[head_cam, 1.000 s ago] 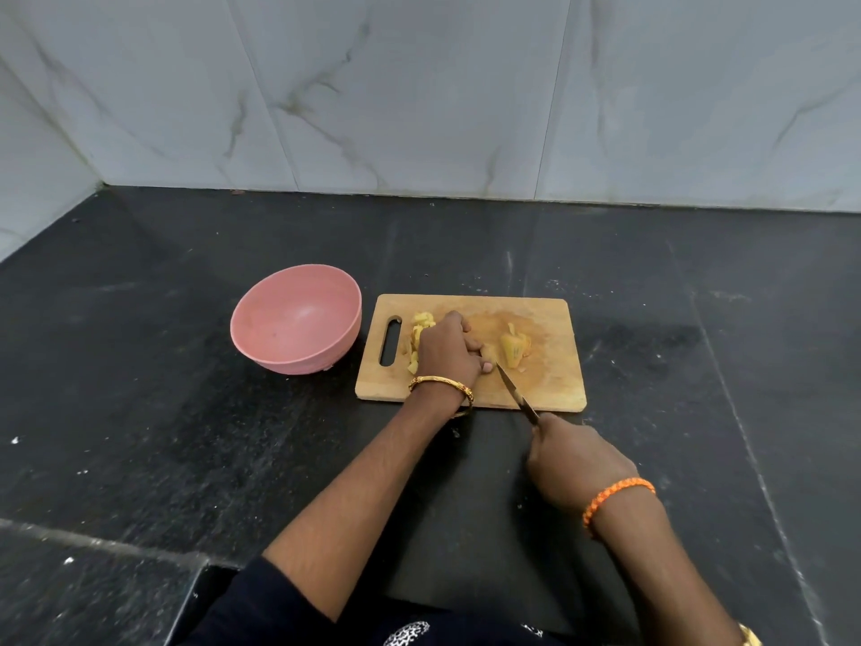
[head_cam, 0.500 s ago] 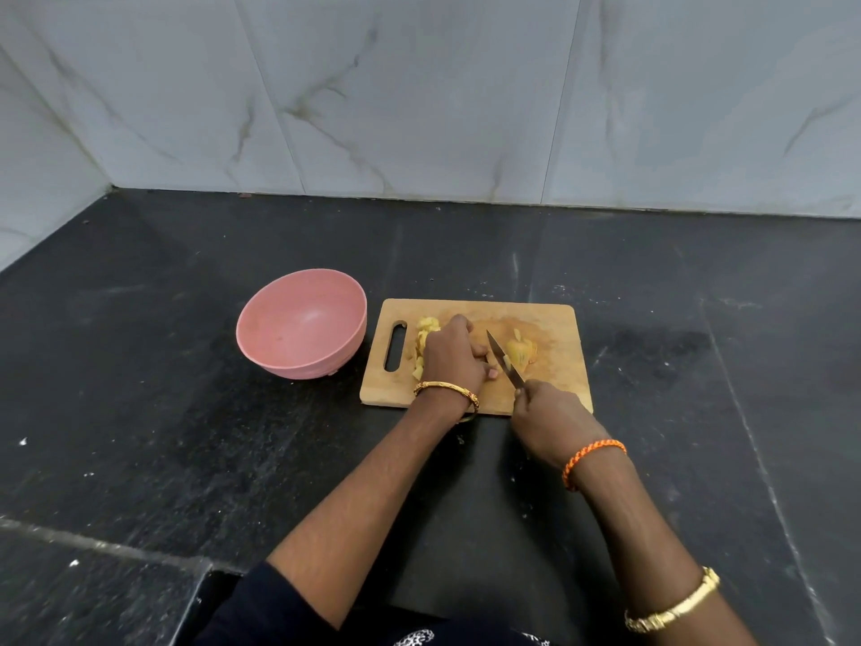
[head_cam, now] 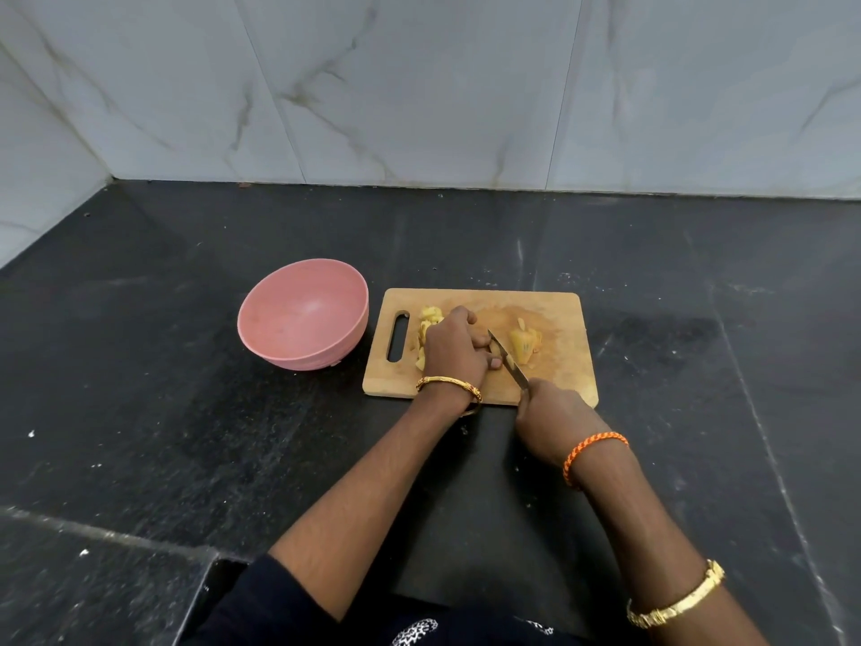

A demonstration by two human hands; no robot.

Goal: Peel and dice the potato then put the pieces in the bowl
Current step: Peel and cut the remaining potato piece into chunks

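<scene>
Black stone counter fills the view, marble wall tiles behind it. On it sits the wooden cutting board, handle slot to the left, and just beside that end the pink bowl, upright, nothing visible inside. Over the board, the left hand is down with fingers curled, pressing on a potato piece that it mostly hides; a gold bangle circles that wrist. The right hand is at the board's near edge, fist wrapped round the handle of the knife, blade angled up and away toward the left fingers. 2 clusters of yellow potato lie on the board: diced pieces left of the left hand, a bigger chunk right of the blade. An orange braided band is on the right wrist.
</scene>
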